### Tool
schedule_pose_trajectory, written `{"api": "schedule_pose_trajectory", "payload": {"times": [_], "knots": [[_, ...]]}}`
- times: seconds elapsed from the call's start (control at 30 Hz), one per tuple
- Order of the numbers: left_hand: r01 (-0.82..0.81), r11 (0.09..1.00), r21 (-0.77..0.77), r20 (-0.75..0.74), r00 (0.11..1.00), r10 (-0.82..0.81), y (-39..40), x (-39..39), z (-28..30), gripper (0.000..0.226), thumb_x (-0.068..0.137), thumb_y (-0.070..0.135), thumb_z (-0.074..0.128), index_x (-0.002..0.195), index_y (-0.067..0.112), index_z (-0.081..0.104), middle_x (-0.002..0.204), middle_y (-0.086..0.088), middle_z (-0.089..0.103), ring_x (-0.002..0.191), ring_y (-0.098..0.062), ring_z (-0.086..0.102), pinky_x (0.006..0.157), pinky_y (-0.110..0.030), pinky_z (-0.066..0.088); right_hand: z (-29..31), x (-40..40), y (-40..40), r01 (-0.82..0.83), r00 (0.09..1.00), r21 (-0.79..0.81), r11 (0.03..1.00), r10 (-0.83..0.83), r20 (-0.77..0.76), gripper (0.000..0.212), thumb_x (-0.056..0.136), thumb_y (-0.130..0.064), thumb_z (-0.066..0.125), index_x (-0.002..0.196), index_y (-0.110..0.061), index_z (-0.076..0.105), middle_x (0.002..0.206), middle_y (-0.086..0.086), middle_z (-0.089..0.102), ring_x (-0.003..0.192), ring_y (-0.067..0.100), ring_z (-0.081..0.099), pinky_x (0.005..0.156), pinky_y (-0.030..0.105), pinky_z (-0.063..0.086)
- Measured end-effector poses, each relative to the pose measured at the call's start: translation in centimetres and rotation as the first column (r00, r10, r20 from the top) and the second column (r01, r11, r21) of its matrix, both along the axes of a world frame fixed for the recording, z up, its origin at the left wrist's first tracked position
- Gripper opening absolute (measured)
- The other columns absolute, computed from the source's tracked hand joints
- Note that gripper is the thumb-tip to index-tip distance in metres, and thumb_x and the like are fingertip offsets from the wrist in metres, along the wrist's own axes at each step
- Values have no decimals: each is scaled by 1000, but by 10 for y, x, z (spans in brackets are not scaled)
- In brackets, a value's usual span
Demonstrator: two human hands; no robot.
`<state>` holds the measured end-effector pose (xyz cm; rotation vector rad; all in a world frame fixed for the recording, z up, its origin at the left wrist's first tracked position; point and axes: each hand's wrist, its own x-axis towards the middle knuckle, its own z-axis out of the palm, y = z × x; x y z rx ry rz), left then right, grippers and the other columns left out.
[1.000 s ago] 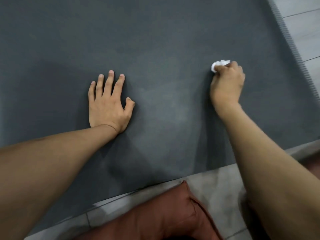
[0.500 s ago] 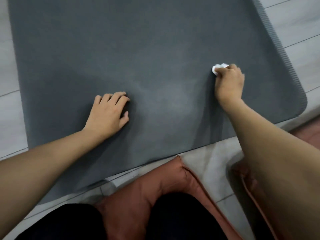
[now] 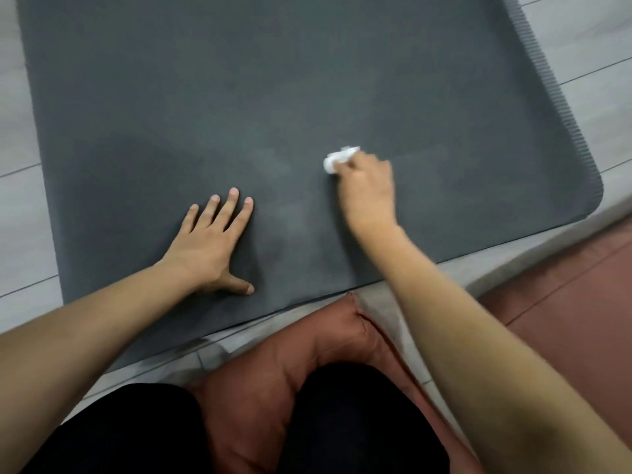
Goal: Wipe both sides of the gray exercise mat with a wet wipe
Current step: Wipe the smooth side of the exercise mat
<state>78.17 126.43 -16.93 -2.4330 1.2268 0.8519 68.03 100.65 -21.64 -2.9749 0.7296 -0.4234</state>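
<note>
While the dark gray foam exercise mat [image 3: 273, 97] lies flat on the pale gray plank floor [image 3: 588, 56], the head view shows wiping under way on its upward face.

Head view, observations:
- Left hand [image 3: 208, 244]: palm down on the mat near its near edge, fingers [image 3: 233, 200] straight and spread, thumb out to the side. It holds nothing; it presses the mat flat.
- Right hand [image 3: 367, 189]: fingers curled round a small crumpled white wet wipe [image 3: 337, 160], which pokes out at the fingertips and touches the mat surface just right of the mat's centre line. Hand is slightly blurred.
- Mat: near end with a rounded corner at right and a ribbed right edge; far end runs out of frame.
- Faint lighter smears on the mat between and beyond the two hands; probably damp streaks, not certain.
- Rust-red cushion [image 3: 273, 388] under the person's knees in black trousers [image 3: 359, 422], just short of the mat's near edge.

Judgement on progress: early to middle of the first side. Only the near zone shows any streaking. The rest of this face remains, extent unknown since the far end is unseen. The underside appears untouched; the mat has yet to be flipped and wiped there.
</note>
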Motion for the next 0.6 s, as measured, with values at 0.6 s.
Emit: {"api": "schedule_pose_trajectory", "payload": {"times": [0.6], "knots": [[-65,998,24,12,998,64,-12,-11,13,157,55,81,79,155,30,-32,165,-1,-32,156,-30,-16,127,-52,-2,23,-40,22,-58,987,67,996,67,-144,23,77,-18,51,91,-26,67,97,0,67,88,28,62,65,34,35]]}}
